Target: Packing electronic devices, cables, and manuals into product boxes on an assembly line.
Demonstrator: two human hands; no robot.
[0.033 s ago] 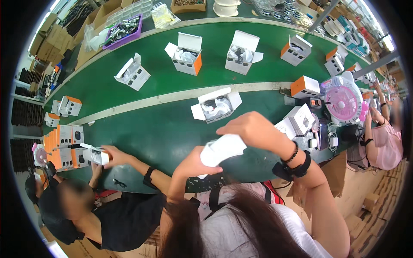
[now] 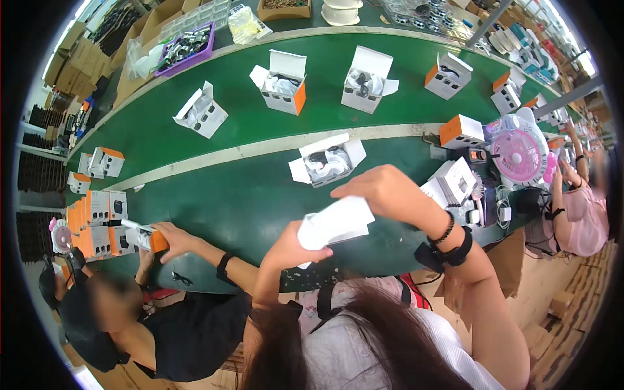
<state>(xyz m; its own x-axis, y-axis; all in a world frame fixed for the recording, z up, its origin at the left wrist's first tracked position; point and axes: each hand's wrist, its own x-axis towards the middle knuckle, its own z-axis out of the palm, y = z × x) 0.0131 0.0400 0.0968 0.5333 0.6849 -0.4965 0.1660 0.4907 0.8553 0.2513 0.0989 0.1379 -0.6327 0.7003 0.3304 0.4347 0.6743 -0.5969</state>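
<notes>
My left hand (image 2: 287, 248) is closed round the near left end of a white folded paper (image 2: 337, 222), thumb along its lower edge. My right hand (image 2: 383, 187) bends over the paper's far right end with its fingers curled; the thumb side is partly hidden. Beyond both hands stands an open white box (image 2: 327, 164), its flaps spread, with a black cable and a wrapped white item inside. A stack of white leaflets or small boxes (image 2: 455, 182) lies to the right of my right hand.
On the far green strip stand several open white and orange boxes (image 2: 279, 84). A pink fan (image 2: 519, 156) and an orange-sided box (image 2: 461, 132) are at right. To my left a co-worker's hand (image 2: 175, 240) holds a box beside stacked boxes (image 2: 97, 224). A black cable (image 2: 181, 278) lies near the table edge.
The white paper has shifted a little and shows a broader face, with another layer's edge below it. My right hand has moved slightly right. The co-worker's box has turned, showing an orange side.
</notes>
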